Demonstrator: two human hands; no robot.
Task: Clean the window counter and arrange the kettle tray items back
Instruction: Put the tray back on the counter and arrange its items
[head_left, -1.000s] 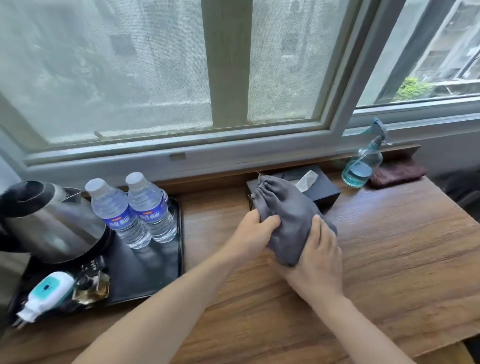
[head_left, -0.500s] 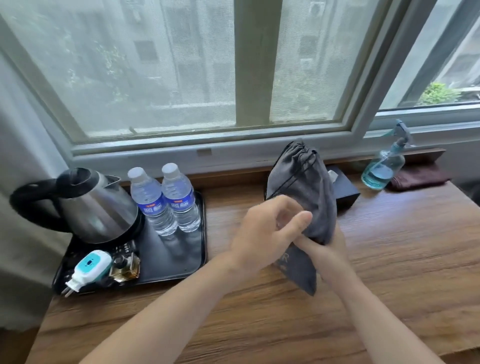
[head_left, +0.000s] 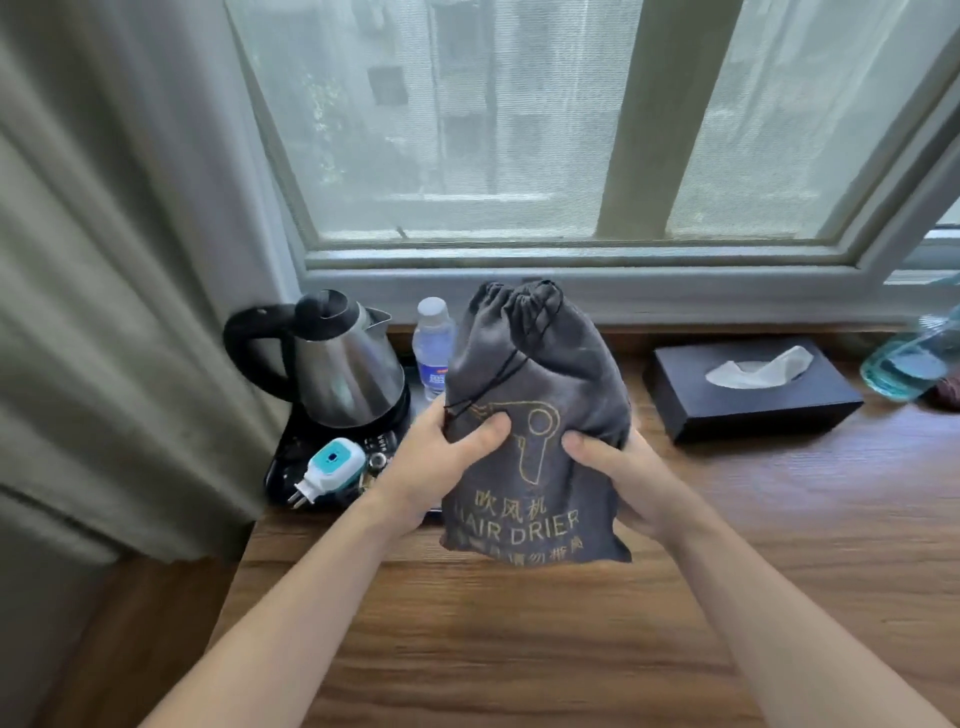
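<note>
Right now I hold the hair-drier bag (head_left: 535, 415) upright above the counter (head_left: 571, 649) near its left end, left hand (head_left: 441, 462) and right hand (head_left: 623, 478) each gripping a side. If I swing it left, it could topple the water bottle (head_left: 434, 345) or kettle (head_left: 343, 364) on the tray (head_left: 283, 475). Half a second ago it hung slanted by the tissue box (head_left: 748, 389); now its print faces me.

Hotel guest room, window side. Evidence: grey drawstring cloth bag (head_left: 535, 431) printed "HAIR DRIER", stainless steel electric kettle (head_left: 343, 364) and sealed plastic water bottle (head_left: 434, 348) on a black tray (head_left: 283, 470), black tissue box (head_left: 753, 389), wooden counter (head_left: 519, 623), grey-green curtain (head_left: 104, 260).
</note>
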